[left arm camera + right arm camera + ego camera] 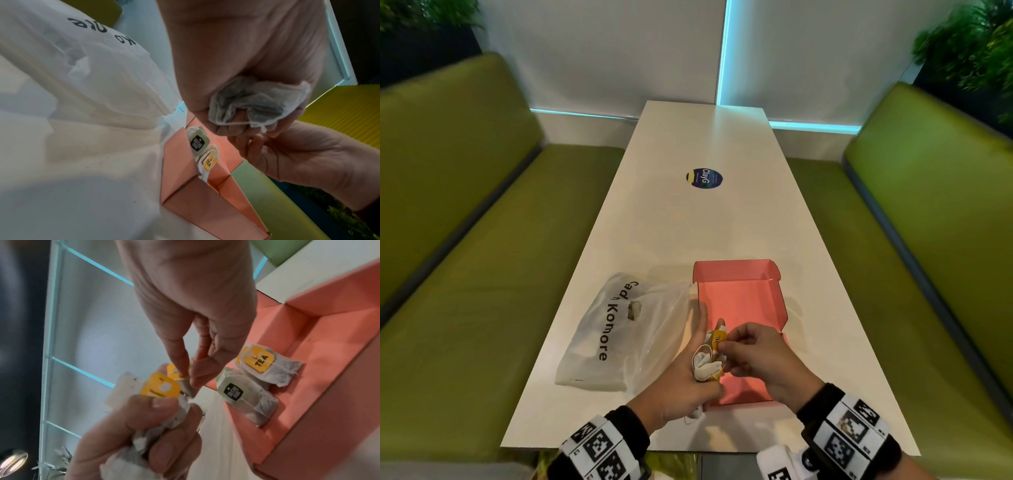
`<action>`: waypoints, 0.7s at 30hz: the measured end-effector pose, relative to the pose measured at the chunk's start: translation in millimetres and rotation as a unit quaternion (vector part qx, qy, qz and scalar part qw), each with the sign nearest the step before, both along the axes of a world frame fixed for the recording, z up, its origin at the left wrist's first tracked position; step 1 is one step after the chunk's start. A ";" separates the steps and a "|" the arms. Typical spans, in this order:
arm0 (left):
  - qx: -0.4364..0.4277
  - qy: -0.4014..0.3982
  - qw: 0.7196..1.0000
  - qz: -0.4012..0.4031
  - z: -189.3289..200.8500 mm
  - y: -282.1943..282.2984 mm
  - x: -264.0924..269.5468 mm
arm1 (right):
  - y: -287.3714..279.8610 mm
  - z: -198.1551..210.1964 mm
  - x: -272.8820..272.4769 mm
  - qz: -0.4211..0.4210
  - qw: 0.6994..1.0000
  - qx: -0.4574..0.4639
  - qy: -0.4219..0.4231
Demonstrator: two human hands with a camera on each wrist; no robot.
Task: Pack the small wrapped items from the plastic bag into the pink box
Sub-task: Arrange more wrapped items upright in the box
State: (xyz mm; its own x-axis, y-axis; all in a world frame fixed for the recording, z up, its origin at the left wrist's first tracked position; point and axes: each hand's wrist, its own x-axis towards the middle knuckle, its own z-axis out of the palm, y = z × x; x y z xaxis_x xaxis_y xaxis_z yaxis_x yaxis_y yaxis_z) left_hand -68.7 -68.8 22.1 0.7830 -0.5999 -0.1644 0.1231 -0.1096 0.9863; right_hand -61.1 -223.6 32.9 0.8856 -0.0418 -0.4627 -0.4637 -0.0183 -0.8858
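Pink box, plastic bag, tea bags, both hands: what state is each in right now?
pink box: open, lid flat.
plastic bag: lying slumped beside box.
tea bags in box: lying flat.
left hand: grips tea-bag bunch.
right hand: pinches one bag from bunch.

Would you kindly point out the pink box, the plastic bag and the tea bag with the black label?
pink box (739,294): head view, bare floor inside.
plastic bag (592,342): head view, white printed side.
tea bag with the black label (244,395): right wrist view, its middle.
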 end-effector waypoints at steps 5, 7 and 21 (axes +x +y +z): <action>0.010 -0.004 1.000 -0.002 -1.9 1.2 1.4 | 0.6 0.9 0.6 -0.011 1.000 0.001 -0.008; 0.016 -0.009 1.000 -0.007 -4.3 2.2 2.0 | 0.1 0.9 -0.4 -0.005 1.000 0.004 -0.014; 0.019 0.100 0.976 0.193 -3.4 2.3 8.0 | -24.3 19.4 0.1 0.106 0.992 0.021 -0.066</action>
State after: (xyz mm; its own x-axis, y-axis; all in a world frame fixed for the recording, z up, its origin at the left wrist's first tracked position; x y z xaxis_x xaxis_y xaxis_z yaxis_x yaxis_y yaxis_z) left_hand -60.7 -66.5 18.7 0.8992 -0.2576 -0.3538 0.3525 -0.0526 0.9343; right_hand -61.0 -247.9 52.3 0.9250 0.1697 -0.3401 -0.3338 -0.0648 -0.9404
